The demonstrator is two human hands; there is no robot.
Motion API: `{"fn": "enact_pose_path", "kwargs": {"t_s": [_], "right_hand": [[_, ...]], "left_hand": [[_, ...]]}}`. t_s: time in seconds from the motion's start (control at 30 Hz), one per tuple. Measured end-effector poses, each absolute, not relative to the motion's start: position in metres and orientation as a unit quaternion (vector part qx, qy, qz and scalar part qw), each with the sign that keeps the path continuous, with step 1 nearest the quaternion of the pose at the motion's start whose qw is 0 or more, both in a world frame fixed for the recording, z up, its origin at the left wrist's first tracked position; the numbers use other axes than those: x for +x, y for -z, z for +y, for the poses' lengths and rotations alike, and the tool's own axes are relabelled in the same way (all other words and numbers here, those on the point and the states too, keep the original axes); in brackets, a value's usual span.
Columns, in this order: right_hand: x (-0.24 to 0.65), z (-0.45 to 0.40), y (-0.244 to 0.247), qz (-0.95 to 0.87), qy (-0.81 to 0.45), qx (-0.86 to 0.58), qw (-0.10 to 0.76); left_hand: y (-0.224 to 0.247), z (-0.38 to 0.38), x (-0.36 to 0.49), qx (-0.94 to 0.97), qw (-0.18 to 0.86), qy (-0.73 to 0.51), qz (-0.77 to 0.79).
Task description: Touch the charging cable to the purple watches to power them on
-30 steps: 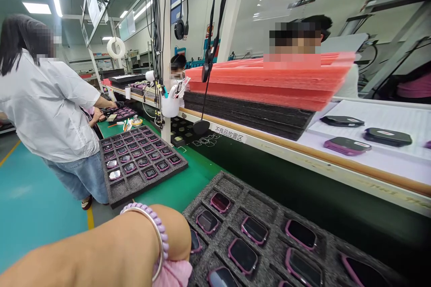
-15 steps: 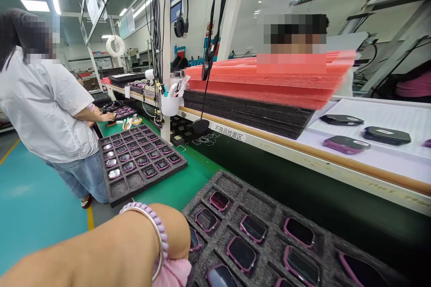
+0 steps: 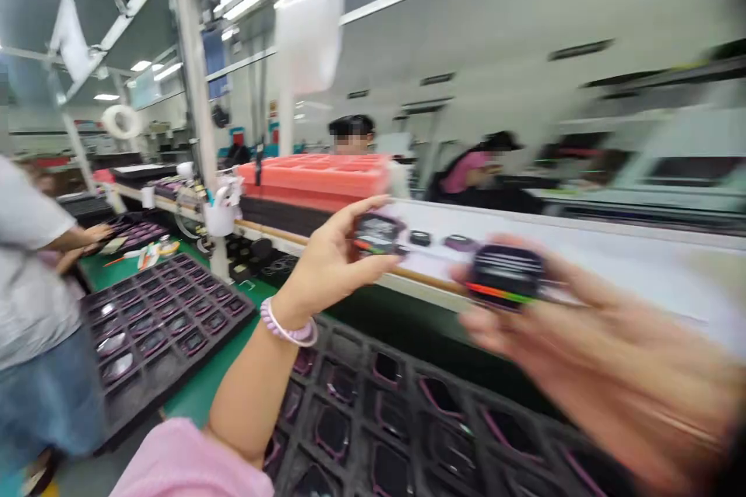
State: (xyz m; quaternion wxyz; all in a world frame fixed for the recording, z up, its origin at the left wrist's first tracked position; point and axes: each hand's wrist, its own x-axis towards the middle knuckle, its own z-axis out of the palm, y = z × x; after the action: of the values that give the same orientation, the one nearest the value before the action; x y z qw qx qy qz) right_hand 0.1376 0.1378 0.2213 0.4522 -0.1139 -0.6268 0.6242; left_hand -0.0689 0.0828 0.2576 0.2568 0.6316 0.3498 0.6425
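My left hand point(image 3: 335, 256), with a purple coil band at the wrist, grips a smartwatch body point(image 3: 378, 234) by its edges, its lit screen facing me. In my right hand point(image 3: 559, 318), smeared by motion, is a second smartwatch body point(image 3: 506, 276); white lines and a red-to-green strip glow on its screen. Both are held up above a dark foam tray point(image 3: 364, 423), whose compartments hold several purple-rimmed watch bodies. Behind the hands, a dark watch body point(image 3: 420, 238) and a purple one point(image 3: 460, 243) lie on the white shelf.
A second foam tray point(image 3: 157, 373) of watch bodies rests on the green bench at left, beside a person in a white shirt point(image 3: 32, 264). Red foam trays point(image 3: 315, 175) are stacked on the shelf. A white cup point(image 3: 221, 217) of tools hangs by the post.
The view has swung right. My left hand, previously low with its fingers out of sight, is now raised with a watch body. My right hand has come into view holding another.
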Motion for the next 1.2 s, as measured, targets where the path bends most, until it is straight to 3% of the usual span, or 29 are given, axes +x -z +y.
{"fn": "enact_pose_path", "kwargs": {"t_s": [0.23,1.2], "right_hand": [[0.136,0.142,-0.236,-0.588,-0.646,-0.151,0.463],[0.129,0.155,-0.227,-0.607,-0.553,-0.167,0.545]], "left_hand": [[-0.241,0.12,-0.057,0.607,0.377,-0.626,0.311],[-0.236,0.121,-0.036,0.604,0.414,-0.622,0.278]]}}
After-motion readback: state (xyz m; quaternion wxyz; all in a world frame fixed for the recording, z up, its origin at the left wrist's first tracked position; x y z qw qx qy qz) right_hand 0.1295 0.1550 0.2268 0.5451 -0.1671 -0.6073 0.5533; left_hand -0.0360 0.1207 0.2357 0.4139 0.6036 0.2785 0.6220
